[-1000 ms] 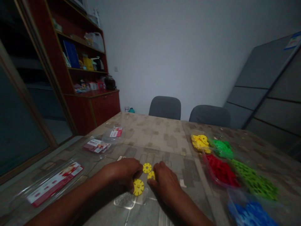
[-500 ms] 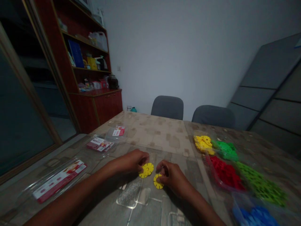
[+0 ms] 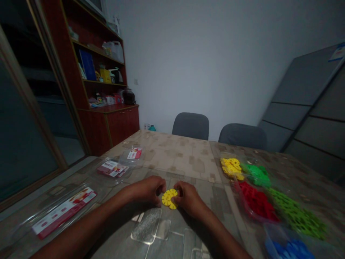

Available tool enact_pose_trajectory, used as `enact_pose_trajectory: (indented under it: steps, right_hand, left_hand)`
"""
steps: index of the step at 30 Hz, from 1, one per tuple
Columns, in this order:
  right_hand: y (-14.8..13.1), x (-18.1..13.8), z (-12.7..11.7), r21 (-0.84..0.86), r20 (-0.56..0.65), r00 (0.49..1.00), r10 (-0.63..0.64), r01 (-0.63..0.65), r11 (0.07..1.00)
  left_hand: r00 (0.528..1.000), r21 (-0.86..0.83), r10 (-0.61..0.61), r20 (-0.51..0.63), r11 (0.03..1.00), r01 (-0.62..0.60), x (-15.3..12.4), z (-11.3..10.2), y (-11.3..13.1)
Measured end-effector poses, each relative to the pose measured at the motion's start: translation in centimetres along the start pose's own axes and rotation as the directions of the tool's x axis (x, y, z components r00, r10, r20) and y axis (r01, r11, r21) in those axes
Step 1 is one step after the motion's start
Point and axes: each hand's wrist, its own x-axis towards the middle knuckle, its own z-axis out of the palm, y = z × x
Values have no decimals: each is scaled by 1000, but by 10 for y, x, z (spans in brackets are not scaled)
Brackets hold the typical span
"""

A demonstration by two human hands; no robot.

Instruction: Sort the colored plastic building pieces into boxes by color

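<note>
A round yellow notched plastic disc (image 3: 167,198) is between my two hands, just above the table. My right hand (image 3: 188,198) pinches its right side between thumb and fingers. My left hand (image 3: 151,190) is curled at the left edge, thumb below and forefinger above, its fingertips partly hidden by the disc. Only one disc face shows clearly; a second disc, if behind it, cannot be told apart.
On the right stand clear containers of yellow discs (image 3: 231,167), green pieces (image 3: 258,175), red pieces (image 3: 257,201), lime-green pieces (image 3: 298,212) and blue pieces (image 3: 291,249). Clear lids with labels (image 3: 64,212) lie on the left. Two grey chairs (image 3: 191,126) stand beyond the table (image 3: 172,151).
My hands have come closer together. The two yellow discs, held apart before, now meet or overlap and look like one. The view has tilted slightly.
</note>
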Motion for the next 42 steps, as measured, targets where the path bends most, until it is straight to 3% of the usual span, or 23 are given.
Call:
enact_pose_trajectory:
  steps: [7,15,19,23,26,30,33,38,42]
  right_hand:
    - [-7,10,2,-162,35,998,44,-38,986]
    - [-22,1,4,-91,118,993,1,9,996]
    - [-27,-20,-9,-108,124,992,-6,19,994]
    - [-23,-44,-47,-157,95,996,5,10,988]
    - [-11,-49,-96,-199,-5,999,38,-38,979]
    - [16,-28,-176,-235,-243,961,130,-188,954]
    - [38,0,-222,-215,-343,909,234,-319,923]
    - [61,33,-259,-181,-398,873,282,-376,909]
    - [64,20,-279,-173,-420,882,212,-307,936]
  left_hand:
    - [1000,9,-26,4,1000,26,4,5,-2]
    - [998,-15,3,67,1000,-2,7,2,-10]
    - [989,-90,57,139,995,-45,4,-4,-10]
    - [988,-101,89,123,992,-76,3,-6,-9]
    - [990,-91,99,98,992,-90,3,-5,-9]
    - [993,-83,100,64,992,-95,5,-1,-9]
    - [994,-81,100,42,992,-97,9,3,-12]
    - [994,-76,100,33,992,-98,14,6,-18]
    - [994,-77,102,39,992,-99,16,6,-20]
